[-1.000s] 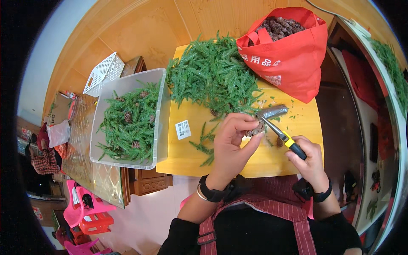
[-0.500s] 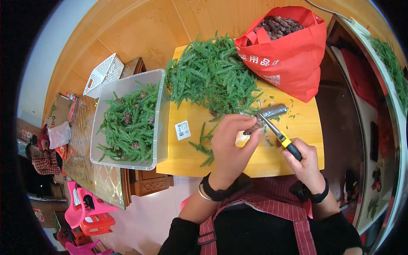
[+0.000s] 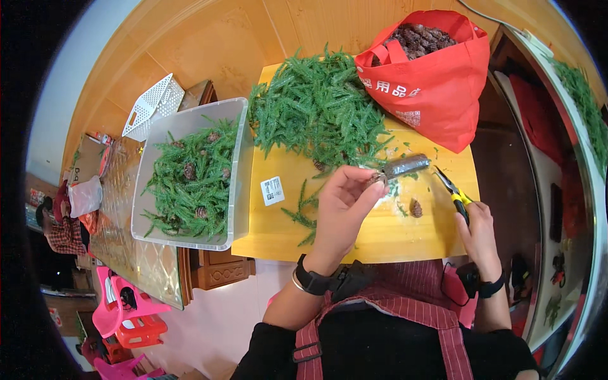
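The cone (image 3: 377, 179) is at the left hand's (image 3: 347, 202) fingertips, above the table's (image 3: 437, 237) right half. Thumb and forefinger pinch it; the fingers hide much of it, so its condition cannot be verified. The right hand (image 3: 477, 231) grasps the pliers (image 3: 453, 190) by their yellow and black handles. The handles stand apart, and the tool's tip is well clear of the cone, pointing up and left.

Judgement on the step: the cone is being handled singly, with the tool at the ready but not applied. Any further work by tool would call for the left pinch to keep steady, the cone turned to expose the part concerned, and the pliers brought across to it.

Just beyond the left fingertips lies a dark bundle (image 3: 408, 166) in clear film; whether it touches the cone cannot be told. A loose cone (image 3: 415, 208) lies between the two hands, with green scraps near it. To the left are a loose sprig (image 3: 301, 212) and a white label (image 3: 272, 190).

Farther out, a pile of sprigs (image 3: 316, 104) covers the table's rear, beside a red bag (image 3: 443, 101) of cones. Left of the table, a clear tub (image 3: 240, 171) contains sprigs and cones.
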Tool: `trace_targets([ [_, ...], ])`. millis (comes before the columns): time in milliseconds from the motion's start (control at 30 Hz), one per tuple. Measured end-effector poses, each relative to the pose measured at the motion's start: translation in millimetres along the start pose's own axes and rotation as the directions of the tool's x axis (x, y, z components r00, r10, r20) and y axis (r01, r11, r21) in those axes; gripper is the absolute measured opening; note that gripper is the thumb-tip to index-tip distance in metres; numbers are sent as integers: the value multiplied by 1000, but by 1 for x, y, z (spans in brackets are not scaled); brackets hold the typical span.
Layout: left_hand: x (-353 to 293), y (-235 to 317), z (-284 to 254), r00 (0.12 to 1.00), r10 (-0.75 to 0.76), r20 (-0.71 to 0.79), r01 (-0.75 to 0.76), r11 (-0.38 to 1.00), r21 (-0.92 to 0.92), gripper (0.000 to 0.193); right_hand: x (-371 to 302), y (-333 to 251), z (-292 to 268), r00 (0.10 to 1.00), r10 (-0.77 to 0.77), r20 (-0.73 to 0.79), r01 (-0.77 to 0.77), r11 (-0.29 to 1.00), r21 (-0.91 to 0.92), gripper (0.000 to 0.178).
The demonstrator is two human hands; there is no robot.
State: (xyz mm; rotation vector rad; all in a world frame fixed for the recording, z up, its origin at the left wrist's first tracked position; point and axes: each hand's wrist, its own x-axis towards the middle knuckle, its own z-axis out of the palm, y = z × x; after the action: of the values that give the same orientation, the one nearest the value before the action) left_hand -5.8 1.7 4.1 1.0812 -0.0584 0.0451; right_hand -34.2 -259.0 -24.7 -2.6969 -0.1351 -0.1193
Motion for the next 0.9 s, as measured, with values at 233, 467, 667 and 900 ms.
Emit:
trace_targets([
  [233,-4,-7,-6,989,-126,82,126,992,13,17,-7,22,17,996,-71,51,82,966,-246,27],
  [467,-15,-21,-11,962,-214,170,216,976,6,16,14,-58,-1,974,-183,131,57,765,642,34],
  [667,-26,-26,-14,973,-117,200,120,993,-4,17,27,-102,26,946,-305,110,48,466,884,25],
  [900,-38,-9,-78,997,72,22,-35,197,980,28,29,-98,29,968,-208,141,-37,435,900,20],
])
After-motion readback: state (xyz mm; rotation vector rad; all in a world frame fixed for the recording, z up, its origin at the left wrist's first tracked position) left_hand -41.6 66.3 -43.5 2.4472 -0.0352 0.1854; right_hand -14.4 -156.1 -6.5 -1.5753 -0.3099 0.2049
